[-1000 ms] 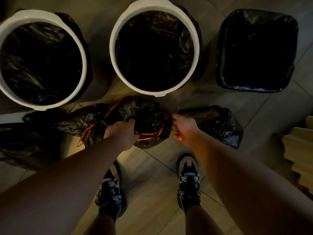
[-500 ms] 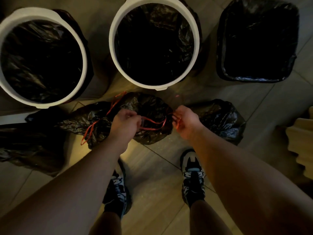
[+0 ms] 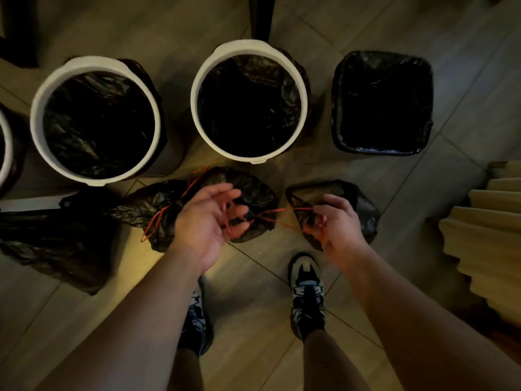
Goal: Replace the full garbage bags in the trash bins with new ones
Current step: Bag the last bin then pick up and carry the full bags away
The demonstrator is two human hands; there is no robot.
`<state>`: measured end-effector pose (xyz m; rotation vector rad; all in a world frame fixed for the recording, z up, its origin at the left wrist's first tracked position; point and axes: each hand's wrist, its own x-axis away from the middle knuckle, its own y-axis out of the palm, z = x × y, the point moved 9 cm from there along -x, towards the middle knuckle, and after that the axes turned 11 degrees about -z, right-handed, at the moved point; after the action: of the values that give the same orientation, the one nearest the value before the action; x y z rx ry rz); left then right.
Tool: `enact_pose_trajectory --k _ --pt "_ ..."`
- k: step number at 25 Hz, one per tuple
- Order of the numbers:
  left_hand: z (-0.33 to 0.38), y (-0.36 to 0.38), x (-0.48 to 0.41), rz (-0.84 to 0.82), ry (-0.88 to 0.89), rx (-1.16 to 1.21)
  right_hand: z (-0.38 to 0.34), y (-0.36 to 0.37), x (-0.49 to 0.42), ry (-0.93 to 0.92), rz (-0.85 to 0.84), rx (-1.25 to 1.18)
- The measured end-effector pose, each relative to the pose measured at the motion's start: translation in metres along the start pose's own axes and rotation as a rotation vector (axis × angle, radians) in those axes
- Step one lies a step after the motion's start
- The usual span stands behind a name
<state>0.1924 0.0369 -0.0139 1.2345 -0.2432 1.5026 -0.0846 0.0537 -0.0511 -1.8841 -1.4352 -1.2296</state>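
A full black garbage bag (image 3: 253,190) with a red drawstring (image 3: 277,211) lies on the floor in front of me. My left hand (image 3: 208,221) is palm up over it, the red string looped through its curled fingers. My right hand (image 3: 335,221) pinches the other end of the string, which runs taut between both hands. Behind my right hand lies a second tied black bag (image 3: 363,204), and a third bag (image 3: 149,201) with red strings lies to the left. Two round white bins (image 3: 93,119) (image 3: 248,100) and a square black bin (image 3: 382,101) stand behind, each lined with a black bag.
A flattened black bag (image 3: 56,244) lies on the tiled floor at the left. Part of another white bin (image 3: 5,142) shows at the left edge. Corrugated cardboard (image 3: 487,230) sits at the right. A dark furniture leg (image 3: 260,18) rises behind the middle bin. My shoes (image 3: 307,289) stand below.
My left hand has turned palm up and opened out with the string looped in its fingers. My right hand has pulled the string rightward, away from the bag. The camera has tilted back.
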Motion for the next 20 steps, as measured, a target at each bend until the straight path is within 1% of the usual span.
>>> enact_pose_trajectory --k 2,4,5,10,12,13,15,17,19,20 --pt "-0.008 0.026 0.013 -0.064 -0.038 -0.2 -0.007 0.023 0.027 -0.036 -0.085 0.106" --pt "-0.02 0.056 0.022 -0.155 -0.051 -0.415 -0.003 0.049 0.052 0.005 -0.182 0.115" --pt "-0.025 0.066 0.026 -0.17 -0.047 -0.484 -0.002 0.06 0.061 0.016 -0.219 0.111" --pt "-0.026 0.081 0.036 -0.125 0.021 -0.76 -0.011 0.084 0.085 -0.055 -0.35 0.148" --pt "-0.023 0.081 0.041 -0.14 0.038 -0.855 -0.013 0.088 0.088 -0.047 -0.361 0.089" --pt "-0.022 0.079 0.043 -0.151 0.041 -0.878 -0.011 0.087 0.087 -0.03 -0.34 0.063" --pt "-0.016 0.059 0.045 -0.126 0.02 -0.892 -0.009 0.085 0.083 -0.004 -0.266 0.043" --pt "-0.009 0.021 0.043 -0.049 -0.018 -0.893 -0.01 0.078 0.077 -0.027 -0.211 0.081" --pt "-0.003 -0.035 0.037 0.055 -0.058 -0.912 -0.012 0.068 0.07 -0.065 -0.207 0.11" --pt "0.003 -0.07 0.033 0.147 -0.08 -0.939 -0.012 0.063 0.065 -0.078 -0.238 0.09"
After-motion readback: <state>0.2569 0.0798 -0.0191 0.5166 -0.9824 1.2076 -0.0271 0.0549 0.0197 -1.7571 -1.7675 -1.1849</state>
